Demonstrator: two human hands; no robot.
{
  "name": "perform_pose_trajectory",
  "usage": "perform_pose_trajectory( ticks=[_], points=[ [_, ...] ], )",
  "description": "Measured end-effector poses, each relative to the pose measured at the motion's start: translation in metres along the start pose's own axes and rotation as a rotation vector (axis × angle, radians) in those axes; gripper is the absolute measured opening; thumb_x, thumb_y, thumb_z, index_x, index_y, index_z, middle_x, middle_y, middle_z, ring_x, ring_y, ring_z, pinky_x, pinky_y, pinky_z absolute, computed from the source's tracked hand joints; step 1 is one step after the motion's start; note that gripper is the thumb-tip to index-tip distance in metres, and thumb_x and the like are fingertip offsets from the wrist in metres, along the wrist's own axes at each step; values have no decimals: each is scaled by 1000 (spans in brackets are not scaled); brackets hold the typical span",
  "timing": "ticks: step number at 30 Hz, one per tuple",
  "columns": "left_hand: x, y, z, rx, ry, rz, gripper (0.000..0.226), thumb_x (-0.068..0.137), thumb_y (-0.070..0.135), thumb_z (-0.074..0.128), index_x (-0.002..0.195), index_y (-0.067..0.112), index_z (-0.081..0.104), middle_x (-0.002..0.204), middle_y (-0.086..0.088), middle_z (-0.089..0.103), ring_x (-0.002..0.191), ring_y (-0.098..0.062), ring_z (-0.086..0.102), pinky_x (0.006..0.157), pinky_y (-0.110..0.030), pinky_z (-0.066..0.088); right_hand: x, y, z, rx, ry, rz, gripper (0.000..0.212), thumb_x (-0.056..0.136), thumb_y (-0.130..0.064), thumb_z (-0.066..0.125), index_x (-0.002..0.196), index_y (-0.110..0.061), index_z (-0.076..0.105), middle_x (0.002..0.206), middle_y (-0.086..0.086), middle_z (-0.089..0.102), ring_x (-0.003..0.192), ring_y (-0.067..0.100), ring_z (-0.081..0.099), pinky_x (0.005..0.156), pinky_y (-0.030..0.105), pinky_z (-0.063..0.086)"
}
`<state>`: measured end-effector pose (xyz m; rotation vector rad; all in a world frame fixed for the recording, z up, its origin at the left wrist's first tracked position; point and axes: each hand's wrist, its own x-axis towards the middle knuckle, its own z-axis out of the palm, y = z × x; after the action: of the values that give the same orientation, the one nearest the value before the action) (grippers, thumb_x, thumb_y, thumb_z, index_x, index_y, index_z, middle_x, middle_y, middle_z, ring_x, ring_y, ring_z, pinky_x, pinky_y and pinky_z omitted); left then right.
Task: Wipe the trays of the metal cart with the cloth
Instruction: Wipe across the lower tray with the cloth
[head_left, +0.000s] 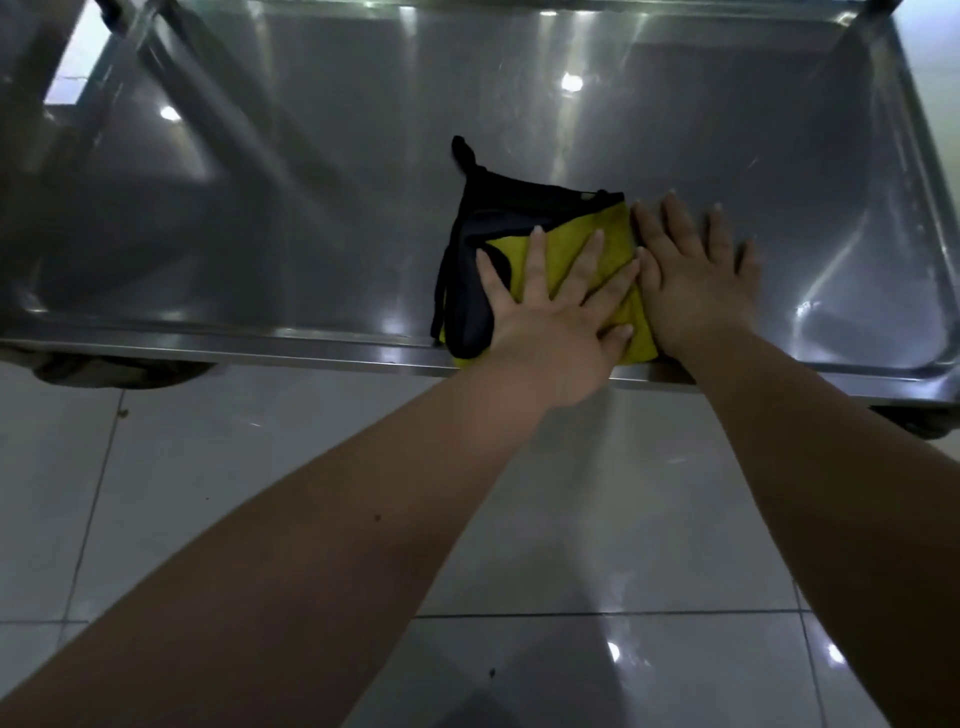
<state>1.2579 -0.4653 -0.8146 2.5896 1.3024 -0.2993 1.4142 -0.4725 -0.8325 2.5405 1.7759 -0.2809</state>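
Note:
A shiny metal cart tray (311, 218) fills the upper half of the head view. A folded yellow and black cloth (524, 218) lies on it near the front rim, a black loop sticking out at its far corner. My left hand (556, 306) presses flat on the cloth with fingers spread. My right hand (691, 270) lies flat beside it, fingers straight, partly on the cloth's right edge and partly on the bare tray.
The tray's raised rim (260, 351) runs across the front, with cart posts at the far left (171, 78) and top right corner. A caster (119, 371) shows under the left front edge. Glossy white floor tiles (571, 519) lie below.

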Motion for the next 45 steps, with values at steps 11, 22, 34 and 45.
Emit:
perform_pose_trajectory(
  ticks=[11,22,34,45],
  points=[
    [-30,-118,3,23,119,-59,58,91,67,2,146,58,-11,161,19,-18,149,-32,-16,108,-74,-5,-4,-7,-5,1,-27,25,51,103,-47,15,154,-45,5,165,-13,0,151,27,-5,117,60,-4],
    [-32,-127,0,52,128,-76,66,97,64,17,154,41,-8,161,19,-17,150,-29,-15,108,-74,-5,-6,-157,-3,398,23,-204,54,107,-28,22,157,-27,5,165,0,2,151,26,-1,122,46,0],
    [-77,-281,-1,-30,166,-304,55,97,63,21,147,59,-1,161,23,-13,151,-27,-10,111,-71,-4,-6,-167,14,-9,-29,-160,59,99,-59,14,153,-45,-4,165,-3,-6,151,28,-8,120,50,-5],
    [-7,-174,-13,13,125,-205,52,101,56,7,151,51,-5,163,10,-16,144,-47,-19,98,-81,-12,-8,-171,21,-104,15,-141,60,96,-51,-1,155,-40,-4,165,1,-4,151,30,-3,121,50,-2]
  ],
)
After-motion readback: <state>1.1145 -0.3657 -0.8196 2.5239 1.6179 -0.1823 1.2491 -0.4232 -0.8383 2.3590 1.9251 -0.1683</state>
